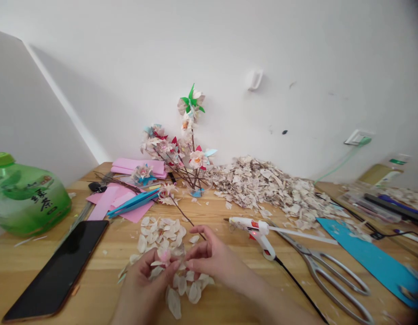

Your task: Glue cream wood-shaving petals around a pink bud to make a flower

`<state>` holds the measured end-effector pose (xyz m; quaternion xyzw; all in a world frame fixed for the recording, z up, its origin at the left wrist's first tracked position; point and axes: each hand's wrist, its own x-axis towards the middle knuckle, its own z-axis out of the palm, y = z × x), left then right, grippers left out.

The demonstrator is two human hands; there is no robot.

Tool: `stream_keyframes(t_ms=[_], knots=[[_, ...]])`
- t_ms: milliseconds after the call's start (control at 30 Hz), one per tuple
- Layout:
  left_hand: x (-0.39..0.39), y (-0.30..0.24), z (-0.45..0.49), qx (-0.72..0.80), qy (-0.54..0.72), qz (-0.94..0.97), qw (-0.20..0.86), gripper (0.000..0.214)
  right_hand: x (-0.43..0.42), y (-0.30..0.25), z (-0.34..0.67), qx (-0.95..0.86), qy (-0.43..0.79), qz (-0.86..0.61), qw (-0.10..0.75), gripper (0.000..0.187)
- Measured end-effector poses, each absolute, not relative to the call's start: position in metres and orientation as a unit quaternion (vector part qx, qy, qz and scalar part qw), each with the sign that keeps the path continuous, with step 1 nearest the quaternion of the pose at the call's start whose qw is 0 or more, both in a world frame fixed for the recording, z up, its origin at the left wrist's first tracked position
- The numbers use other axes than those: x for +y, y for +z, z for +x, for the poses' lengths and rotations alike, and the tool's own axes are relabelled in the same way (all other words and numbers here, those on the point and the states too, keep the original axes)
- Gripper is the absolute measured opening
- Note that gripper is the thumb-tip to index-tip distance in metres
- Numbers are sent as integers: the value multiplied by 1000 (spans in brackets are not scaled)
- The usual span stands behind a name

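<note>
The left hand point(149, 276) holds 1 pink-and-white flower point(165, 257) just left of the right hand point(213, 258), which is pinched narrow; what it grips, nobody can tell.

Bright diffuse light, wall point(229, 54) shadowed at left, soft blur, darkened right corners
</note>
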<state>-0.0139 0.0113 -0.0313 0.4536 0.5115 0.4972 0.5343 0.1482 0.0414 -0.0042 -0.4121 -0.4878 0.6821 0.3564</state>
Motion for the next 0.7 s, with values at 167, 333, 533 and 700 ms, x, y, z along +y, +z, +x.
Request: stream_keyframes(t_ms=[167, 333, 533, 700], knots=[[11, -31, -15, 549, 515, 454, 476, 22, 43, -5, 146, -488, 681, -406, 365, 54], [15, -32, -15, 473, 526, 375, 599, 22, 43, -2, 148, -465, 707, -388, 365, 58], [17, -34, -13, 445, 522, 357, 634, 23, 39, -2, 154, -431, 742, -374, 351, 56], [19, -29, -11, 500, 550, 315, 590, 30, 36, 1, 186, -477, 708, -399, 334, 47]])
